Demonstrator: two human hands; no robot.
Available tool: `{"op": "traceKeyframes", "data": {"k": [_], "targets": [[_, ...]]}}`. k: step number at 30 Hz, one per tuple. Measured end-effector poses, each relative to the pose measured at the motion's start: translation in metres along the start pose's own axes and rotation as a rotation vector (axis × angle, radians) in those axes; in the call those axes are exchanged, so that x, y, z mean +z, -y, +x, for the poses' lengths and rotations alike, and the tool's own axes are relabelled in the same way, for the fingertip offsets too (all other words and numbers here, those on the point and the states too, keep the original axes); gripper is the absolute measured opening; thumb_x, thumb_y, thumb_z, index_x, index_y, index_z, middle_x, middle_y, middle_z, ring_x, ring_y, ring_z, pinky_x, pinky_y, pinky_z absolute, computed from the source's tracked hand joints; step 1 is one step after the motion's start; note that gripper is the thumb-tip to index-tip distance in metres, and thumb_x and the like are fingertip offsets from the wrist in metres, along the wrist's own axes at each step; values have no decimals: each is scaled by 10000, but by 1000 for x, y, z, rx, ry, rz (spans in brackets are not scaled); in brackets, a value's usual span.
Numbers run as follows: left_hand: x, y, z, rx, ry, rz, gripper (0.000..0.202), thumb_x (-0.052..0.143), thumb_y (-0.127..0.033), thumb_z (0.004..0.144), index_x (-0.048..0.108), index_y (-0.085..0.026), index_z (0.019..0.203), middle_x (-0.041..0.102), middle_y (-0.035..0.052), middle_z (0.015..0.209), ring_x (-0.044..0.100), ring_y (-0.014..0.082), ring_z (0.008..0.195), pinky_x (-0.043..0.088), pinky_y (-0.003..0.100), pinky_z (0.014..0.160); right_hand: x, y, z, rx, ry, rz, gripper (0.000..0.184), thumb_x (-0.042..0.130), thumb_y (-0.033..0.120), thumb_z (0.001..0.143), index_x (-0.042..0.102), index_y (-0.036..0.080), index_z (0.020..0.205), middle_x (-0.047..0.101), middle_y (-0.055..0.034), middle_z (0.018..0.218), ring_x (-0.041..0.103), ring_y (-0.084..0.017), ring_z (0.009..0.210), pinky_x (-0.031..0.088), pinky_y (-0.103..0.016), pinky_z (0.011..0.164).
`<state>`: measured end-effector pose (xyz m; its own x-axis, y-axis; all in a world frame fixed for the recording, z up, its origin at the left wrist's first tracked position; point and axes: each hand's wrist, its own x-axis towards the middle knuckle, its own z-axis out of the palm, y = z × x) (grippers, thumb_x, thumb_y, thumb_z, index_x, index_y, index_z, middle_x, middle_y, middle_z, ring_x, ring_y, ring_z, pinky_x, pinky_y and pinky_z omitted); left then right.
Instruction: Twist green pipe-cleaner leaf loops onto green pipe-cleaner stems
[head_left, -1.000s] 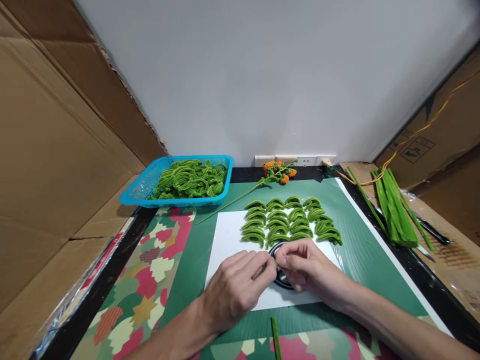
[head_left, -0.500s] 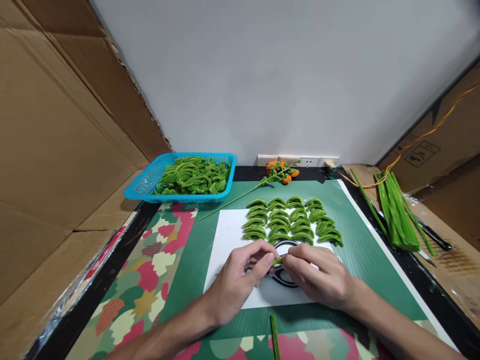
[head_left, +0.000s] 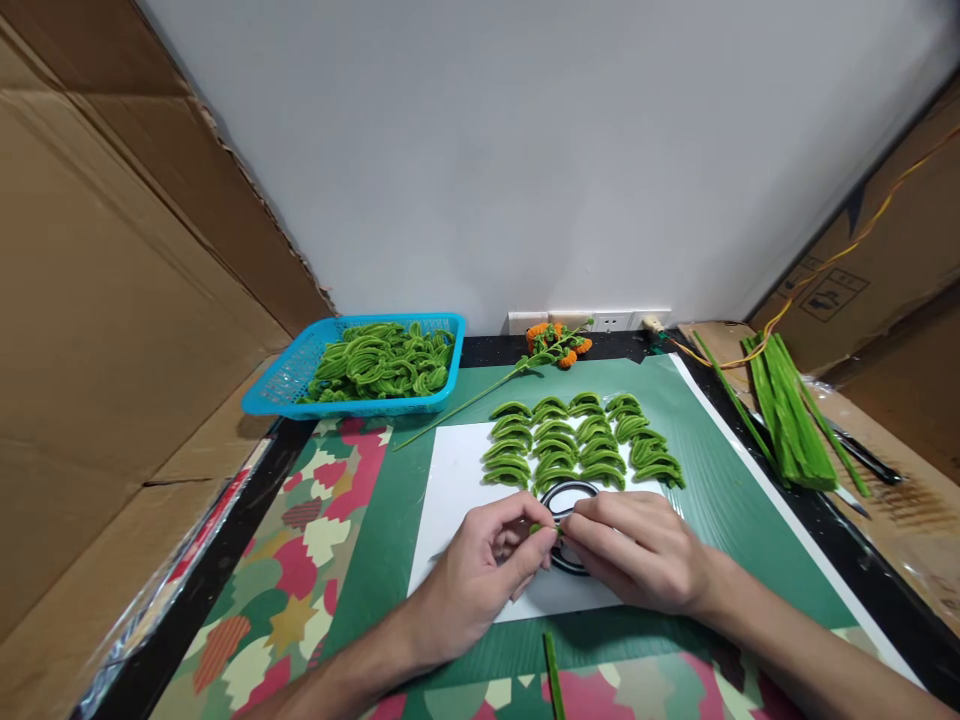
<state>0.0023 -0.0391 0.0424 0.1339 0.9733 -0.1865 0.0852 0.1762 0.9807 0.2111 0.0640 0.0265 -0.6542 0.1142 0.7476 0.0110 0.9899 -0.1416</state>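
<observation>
My left hand (head_left: 480, 575) and my right hand (head_left: 637, 555) meet over a white sheet (head_left: 457, 480), fingertips pinched together on a small green pipe-cleaner piece (head_left: 546, 527). Under the hands lies a black ring (head_left: 568, 492), partly hidden. Just beyond the fingers, several curved green pipe-cleaner pieces (head_left: 581, 445) lie in rows on the sheet. Both hands are closed on the green piece.
A blue basket (head_left: 281, 385) of green curved pieces stands at the back left. An orange-flower stem (head_left: 555, 345) lies at the back. Straight green pipe cleaners (head_left: 787, 415) lie to the right, one more (head_left: 553, 675) near the front edge. Cardboard walls stand on both sides.
Both hands have shifted slightly while working the green piece between the fingertips; the right hand's fingers now lie flatter over the black ring.
</observation>
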Motion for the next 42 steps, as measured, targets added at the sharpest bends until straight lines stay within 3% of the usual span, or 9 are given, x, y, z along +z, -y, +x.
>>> {"op": "traceKeyframes", "data": {"k": [8,11,13,15,17,22,25,34,42], "targets": [[-1,-3,-5,486,-128,698,184,514,-154,1109,661,-203,1011,655,21,854,638,163,738,495,258,682,1,6,6,234,10,263,164,525,151,1081,686,163,1053,625,-28,800,535,-137,652,404,-271,549],[-3,2,-4,830,-201,948,226,510,-27,1061,661,-182,1125,690,40,839,684,193,741,524,274,684,5,11,14,501,10,536,192,584,213,1048,709,164,911,595,-17,766,524,-130,656,400,-254,560],[-6,5,-2,906,-230,1014,278,498,-3,1050,664,-176,1191,721,55,861,705,210,764,549,290,723,10,13,18,783,11,756,266,655,326,1030,692,166,821,582,-5,737,514,-122,639,392,-238,545],[-9,7,1,886,-241,969,282,504,-5,1050,668,-191,1186,732,56,886,715,209,793,562,290,760,14,14,20,968,17,939,338,710,430,1002,667,165,796,531,23,688,453,-108,589,358,-228,509],[-10,8,4,773,-253,851,226,542,-38,1061,673,-208,1132,720,35,887,703,180,774,558,262,742,15,14,20,964,12,899,307,698,392,1010,672,163,807,534,25,689,459,-107,592,360,-227,522],[-6,10,3,480,-298,620,104,630,-221,1074,723,-221,1028,696,-11,823,590,123,614,500,211,577,11,9,12,456,-74,410,87,619,144,1024,698,155,989,613,-15,809,534,-122,671,394,-240,586],[-3,11,2,417,-314,558,137,631,-254,1066,743,-214,998,709,-1,819,599,130,632,511,212,580,12,6,9,320,-96,266,80,599,116,1034,668,155,1033,613,-25,826,521,-131,667,383,-258,575],[0,8,0,421,-325,463,165,674,-259,1037,781,-201,925,762,42,834,687,163,694,576,234,644,9,8,10,588,6,574,99,608,178,1037,622,202,942,572,22,796,528,-110,660,413,-223,600],[-2,10,0,293,-249,429,202,610,-337,1092,761,-203,1078,743,50,909,716,186,819,590,256,744,11,9,8,537,-57,437,58,618,174,1035,637,185,982,591,23,791,542,-105,654,418,-218,595]]}}
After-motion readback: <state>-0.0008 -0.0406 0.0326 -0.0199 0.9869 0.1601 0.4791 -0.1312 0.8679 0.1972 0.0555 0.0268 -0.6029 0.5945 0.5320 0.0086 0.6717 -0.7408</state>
